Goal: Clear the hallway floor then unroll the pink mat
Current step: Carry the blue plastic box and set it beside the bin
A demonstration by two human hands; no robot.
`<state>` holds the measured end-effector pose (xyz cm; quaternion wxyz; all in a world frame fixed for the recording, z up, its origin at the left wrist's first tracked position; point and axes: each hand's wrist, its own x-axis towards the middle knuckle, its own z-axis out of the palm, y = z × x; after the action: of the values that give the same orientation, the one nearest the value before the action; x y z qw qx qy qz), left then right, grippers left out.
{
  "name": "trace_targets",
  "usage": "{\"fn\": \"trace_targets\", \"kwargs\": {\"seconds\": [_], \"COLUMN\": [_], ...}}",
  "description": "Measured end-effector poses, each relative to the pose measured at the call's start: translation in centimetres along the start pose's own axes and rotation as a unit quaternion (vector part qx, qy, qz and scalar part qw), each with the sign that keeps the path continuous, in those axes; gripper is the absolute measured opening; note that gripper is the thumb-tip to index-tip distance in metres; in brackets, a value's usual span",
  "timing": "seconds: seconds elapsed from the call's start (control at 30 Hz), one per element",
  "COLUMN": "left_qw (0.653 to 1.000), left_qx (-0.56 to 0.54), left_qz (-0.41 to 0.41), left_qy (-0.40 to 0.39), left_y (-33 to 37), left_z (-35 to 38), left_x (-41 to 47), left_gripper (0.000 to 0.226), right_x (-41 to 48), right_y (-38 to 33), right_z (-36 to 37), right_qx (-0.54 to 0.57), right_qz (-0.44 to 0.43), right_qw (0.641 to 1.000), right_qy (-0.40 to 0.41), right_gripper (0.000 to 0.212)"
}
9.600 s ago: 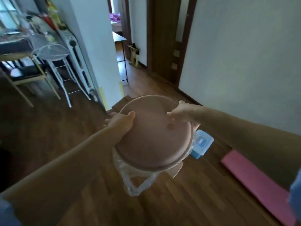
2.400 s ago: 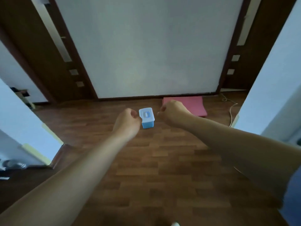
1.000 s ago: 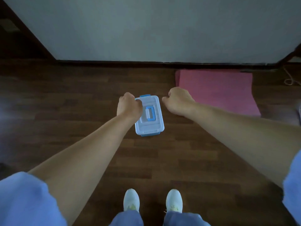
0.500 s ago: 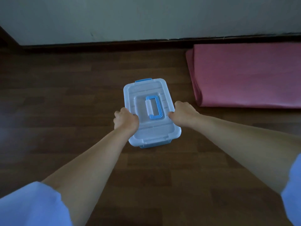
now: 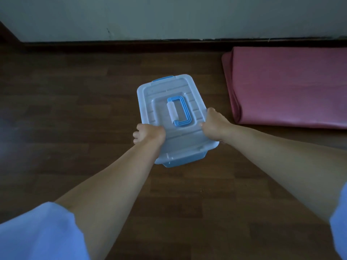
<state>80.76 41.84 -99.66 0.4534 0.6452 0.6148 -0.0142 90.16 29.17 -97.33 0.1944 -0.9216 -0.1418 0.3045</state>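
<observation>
Dim wood floor (image 5: 75,128), pink mat (image 5: 291,87) cut off right, left hand (image 5: 150,135), right hand (image 5: 214,126): fingers (image 5: 211,111) gripping box (image 5: 169,91), mostly hidden.

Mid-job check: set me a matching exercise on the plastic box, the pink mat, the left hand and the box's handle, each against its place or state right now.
Things:
1. plastic box
2. pink mat
3. left hand
4. handle

Places or states:
A. lies along the wall, not yet unrolled
B. blue and white, folded flat on top of the box
C. held at its two long sides
D. grips the box's left edge

Pairs: 1-C, 2-A, 3-D, 4-B
</observation>
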Motion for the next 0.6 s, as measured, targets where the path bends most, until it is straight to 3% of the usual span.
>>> {"fn": "trace_targets", "kwargs": {"seconds": [0.37, 0.6], "left_qw": [0.987, 0.974], "left_qx": [-0.031, -0.120], "left_qz": [-0.135, -0.156], "left_qy": [0.078, 0.109], "left_y": [13.3, 20.3], "left_z": [-19.4, -35.2], "left_x": [-14.4, -25.7], "left_gripper": [0.070, 0.073], "right_x": [-15.7, -27.6], "right_y": [-16.7, -28.2], "right_z": [-17.1, -29.1], "right_qx": [-0.054, -0.086], "right_qz": [-0.095, -0.202], "right_qw": [0.994, 0.975], "right_qy": [-0.015, -0.028], "right_gripper": [0.043, 0.050]}}
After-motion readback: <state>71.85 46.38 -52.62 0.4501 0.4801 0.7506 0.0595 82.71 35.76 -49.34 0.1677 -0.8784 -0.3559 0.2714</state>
